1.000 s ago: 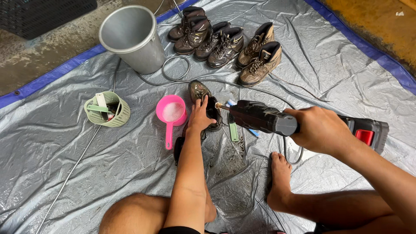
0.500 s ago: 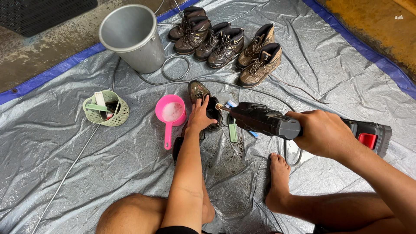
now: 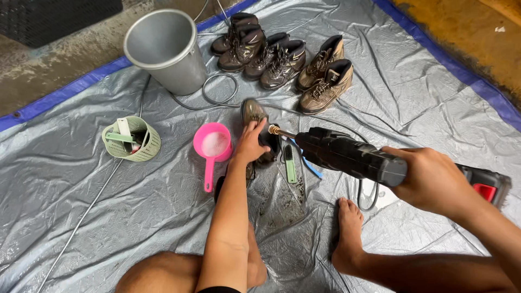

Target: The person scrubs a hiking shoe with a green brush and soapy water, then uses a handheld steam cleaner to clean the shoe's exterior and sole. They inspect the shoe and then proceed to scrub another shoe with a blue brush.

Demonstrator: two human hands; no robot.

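Note:
My left hand (image 3: pixel 251 144) grips a muddy boot (image 3: pixel 253 113) that lies on its side on the grey tarp (image 3: pixel 81 217), sole facing me. My right hand (image 3: pixel 434 182) holds a black spray gun (image 3: pixel 347 154) with a brass nozzle (image 3: pixel 274 130); the nozzle tip sits right next to the boot, just right of my left fingers. A red-and-black battery block (image 3: pixel 488 184) shows behind my right wrist. A green brush (image 3: pixel 290 164) lies on the tarp under the gun.
A pink scoop (image 3: pixel 213 145) with foamy water lies left of the boot. A grey metal bucket (image 3: pixel 168 51), a green basket (image 3: pixel 132 139) and several boots (image 3: pixel 282 59) stand farther out. A hose (image 3: pixel 220 92) loops by the bucket. My bare feet (image 3: pixel 347 233) rest on the tarp.
The spray gun and my right hand have shifted slightly lower and right. My left hand stays on the boot.

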